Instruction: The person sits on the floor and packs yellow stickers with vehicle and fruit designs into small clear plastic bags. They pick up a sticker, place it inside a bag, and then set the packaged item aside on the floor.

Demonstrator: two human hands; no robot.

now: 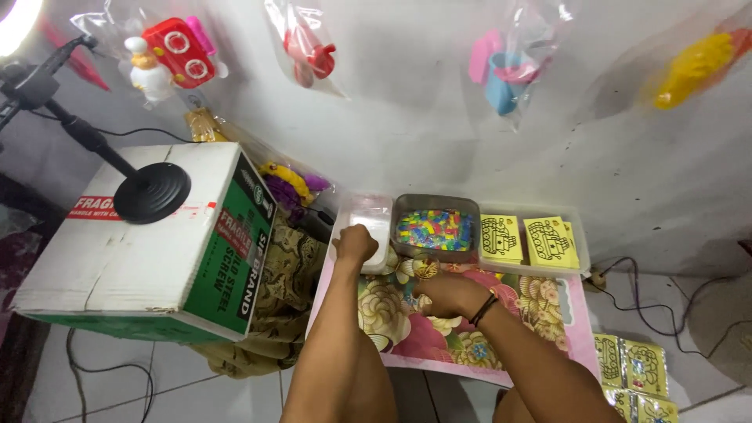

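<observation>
Curled into a loose fist, the left hand (pixel 356 243) rests its knuckles on the near rim of a clear plastic tray (pixel 369 227); whether the fingers pinch anything inside cannot be told, since they fold away from the camera. The right hand (pixel 448 294), a dark band at its wrist, lies palm-down on the low table (pixel 548 313), whose glossy pink top is printed with large cream and magenta flowers; its fingertips close on a small round gold-coloured piece (pixel 425 269) at about eleven o'clock from the knuckles. Just beyond that piece, at twelve o'clock, sits a grey rectangular metal tin (pixel 435 230) heaped with tiny bright plastic bricks in blue, yellow, red and green. The clear tray touches the tin's side at nine o'clock. At three o'clock from the tin a shallow translucent tray (pixel 533 241) holds flat yellow cards (pixel 550 242) printed with line drawings. More such yellow packets (pixel 633 368) lie on the white floor tiles at four o'clock from the right hand. At nine o'clock from the left hand stands a white and green cardboard box (pixel 157 251) with a black round lamp base (pixel 151 193) on its lid, rumpled olive cloth (pixel 278 305) between box and table. Bagged plastic toys (pixel 168 59) hang on the pale wall at the far side.
</observation>
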